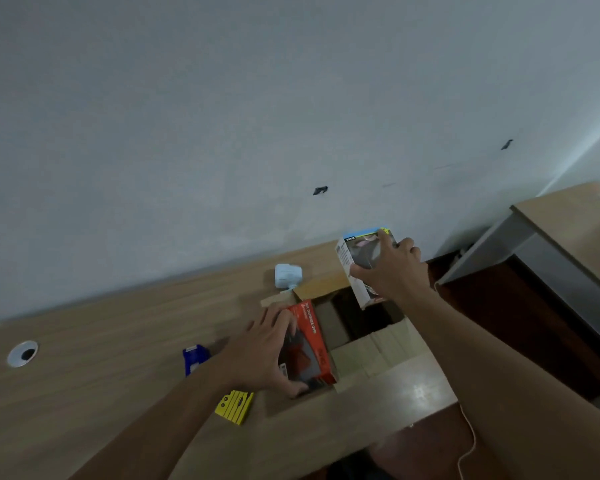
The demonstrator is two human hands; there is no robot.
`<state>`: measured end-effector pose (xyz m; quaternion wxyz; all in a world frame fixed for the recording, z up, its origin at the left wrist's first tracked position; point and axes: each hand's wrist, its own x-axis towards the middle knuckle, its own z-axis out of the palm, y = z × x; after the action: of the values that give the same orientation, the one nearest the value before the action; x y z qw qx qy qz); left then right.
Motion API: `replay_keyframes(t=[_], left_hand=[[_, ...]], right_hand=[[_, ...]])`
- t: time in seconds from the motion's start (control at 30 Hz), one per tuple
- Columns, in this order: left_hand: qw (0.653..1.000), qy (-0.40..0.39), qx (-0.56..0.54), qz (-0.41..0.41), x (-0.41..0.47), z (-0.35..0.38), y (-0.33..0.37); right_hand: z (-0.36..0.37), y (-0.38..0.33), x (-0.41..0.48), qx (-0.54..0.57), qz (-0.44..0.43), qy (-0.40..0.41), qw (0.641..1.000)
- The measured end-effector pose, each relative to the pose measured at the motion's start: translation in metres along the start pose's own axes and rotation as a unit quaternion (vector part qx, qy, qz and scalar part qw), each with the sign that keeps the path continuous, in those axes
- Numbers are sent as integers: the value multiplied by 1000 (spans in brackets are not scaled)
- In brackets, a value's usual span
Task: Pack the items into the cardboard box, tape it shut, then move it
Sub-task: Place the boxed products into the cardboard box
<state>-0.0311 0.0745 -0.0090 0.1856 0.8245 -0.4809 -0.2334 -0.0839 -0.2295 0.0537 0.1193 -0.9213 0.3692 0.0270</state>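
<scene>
Cardboard box [390,348]: we see it open on the wooden desk [118,341], its flaps folded outward and its inside dark. It sits near the desk's right end, between our two arms.
Left hand [260,348]: we grip a red package [309,341] with it. The fingers curl over the package's far left edge and the thumb hooks round its near end.
Red package: it lies tilted over the box's left rim, partly above the opening. We cannot tell whether it touches the bottom.
Right hand [392,268]: we hold a white carton [350,268] with a blue top. The fingers spread across its face and the thumb presses its lower left side, so the hand is clamped on it.
White carton: it stands roughly upright, leaning a little, above the box's far right corner. Its lower end dips into the opening.
Tape dispenser [194,358]: blue, it sits on the desk just left of our left hand.
Yellow item [234,407]: flat, with dark marks, it lies on the desk beside our left forearm. We cannot tell what it is.
White plug [286,276]: it rests on the desk just behind the box's far left flap.
Cable hole [23,353]: a round, ringed opening near the desk's left end.
Second desk [575,223]: it stands to the right, well apart from the box.
White cord [468,441]: it hangs below our right forearm.
</scene>
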Motion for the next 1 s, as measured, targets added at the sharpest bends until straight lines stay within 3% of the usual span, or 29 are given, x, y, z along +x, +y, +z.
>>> replay_keyframes(t=[0.23, 0.73, 1.0], left_hand=[[999, -37, -2, 7, 23, 7, 21], [996, 41, 77, -23, 70, -17, 16], [993, 22, 99, -54, 90, -17, 15]], right_hand=[[6, 26, -14, -10, 18, -26, 999], [6, 57, -20, -5, 11, -46, 999], [26, 60, -19, -15, -9, -93, 995]])
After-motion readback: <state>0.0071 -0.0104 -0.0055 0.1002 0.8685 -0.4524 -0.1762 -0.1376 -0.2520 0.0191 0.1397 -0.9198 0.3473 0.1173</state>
